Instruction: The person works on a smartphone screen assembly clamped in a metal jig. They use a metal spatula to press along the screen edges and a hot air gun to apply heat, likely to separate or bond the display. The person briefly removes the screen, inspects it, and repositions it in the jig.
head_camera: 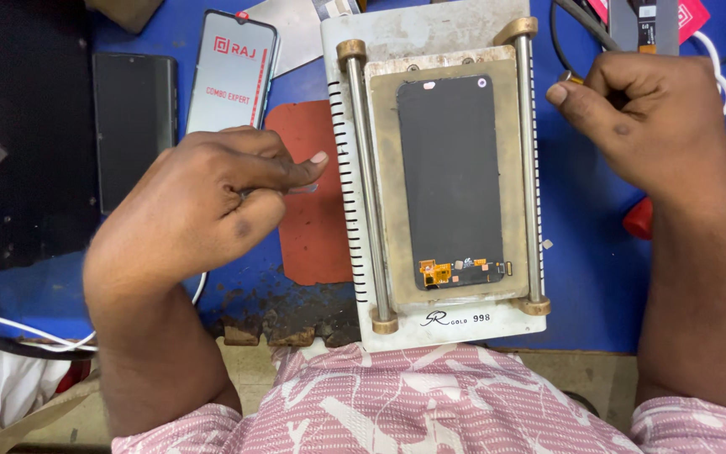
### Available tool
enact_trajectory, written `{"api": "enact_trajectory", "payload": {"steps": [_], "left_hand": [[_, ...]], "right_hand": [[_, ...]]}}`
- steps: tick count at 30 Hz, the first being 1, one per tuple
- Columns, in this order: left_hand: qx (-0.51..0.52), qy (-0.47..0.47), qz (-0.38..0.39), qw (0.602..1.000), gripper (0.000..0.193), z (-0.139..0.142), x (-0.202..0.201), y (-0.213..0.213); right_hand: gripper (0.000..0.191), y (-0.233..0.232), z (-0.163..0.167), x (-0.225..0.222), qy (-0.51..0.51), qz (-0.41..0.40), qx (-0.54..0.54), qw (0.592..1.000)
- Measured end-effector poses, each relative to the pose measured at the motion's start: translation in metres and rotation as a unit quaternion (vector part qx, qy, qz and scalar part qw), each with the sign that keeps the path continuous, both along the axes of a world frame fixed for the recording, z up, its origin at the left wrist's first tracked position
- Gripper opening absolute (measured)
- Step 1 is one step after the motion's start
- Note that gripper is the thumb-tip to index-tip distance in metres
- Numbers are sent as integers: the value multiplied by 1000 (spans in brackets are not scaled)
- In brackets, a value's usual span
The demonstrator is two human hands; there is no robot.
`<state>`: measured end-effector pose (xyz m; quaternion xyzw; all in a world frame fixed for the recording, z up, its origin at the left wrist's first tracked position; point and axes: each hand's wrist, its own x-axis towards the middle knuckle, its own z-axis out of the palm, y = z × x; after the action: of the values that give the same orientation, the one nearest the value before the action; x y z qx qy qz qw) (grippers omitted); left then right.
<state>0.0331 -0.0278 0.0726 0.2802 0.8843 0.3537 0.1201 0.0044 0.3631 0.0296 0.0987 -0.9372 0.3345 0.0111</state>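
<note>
A dark phone display panel (451, 176) lies face down on the tan pad (384, 193) of a white screen-separator machine (430, 25), with an orange flex connector (437, 271) at its near end. Two metal rails (364, 185) run along the pad's sides. My left hand (203, 202) hovers just left of the machine over a red-brown mat (317, 235), fingers pinched shut; nothing shows between them. My right hand (640, 118) is a fist at the machine's right, closed on a small metal-tipped piece (566, 78) that pokes out by the thumb.
A blue mat (581, 252) covers the bench. At the back left lie a phone screen with a white printed cover (228, 76) and a dark phone (134, 118). A red tool handle (639, 219) sits under my right wrist. Cables (10, 324) run at the near left.
</note>
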Motion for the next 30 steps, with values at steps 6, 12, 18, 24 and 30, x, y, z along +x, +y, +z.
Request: {"api": "enact_trajectory", "payload": {"steps": [6,12,18,24,30], "left_hand": [[-70,-13,18,997,42,6,1,-3],[-118,-54,38,991,41,10,1,-4],[-121,-59,74,988,36,7,-1,-7],[-49,91,118,988,32,-6,-7,-8],[-37,156,123,979,28,-18,-9,-6]], "right_hand": [[34,-3,6,-2,14,-9,-29,999],[35,-8,9,1,41,-7,-33,999],[37,-13,17,3,-12,19,-63,998],[49,0,14,-2,-131,66,-33,989],[52,11,3,-11,-181,99,-41,978]]}}
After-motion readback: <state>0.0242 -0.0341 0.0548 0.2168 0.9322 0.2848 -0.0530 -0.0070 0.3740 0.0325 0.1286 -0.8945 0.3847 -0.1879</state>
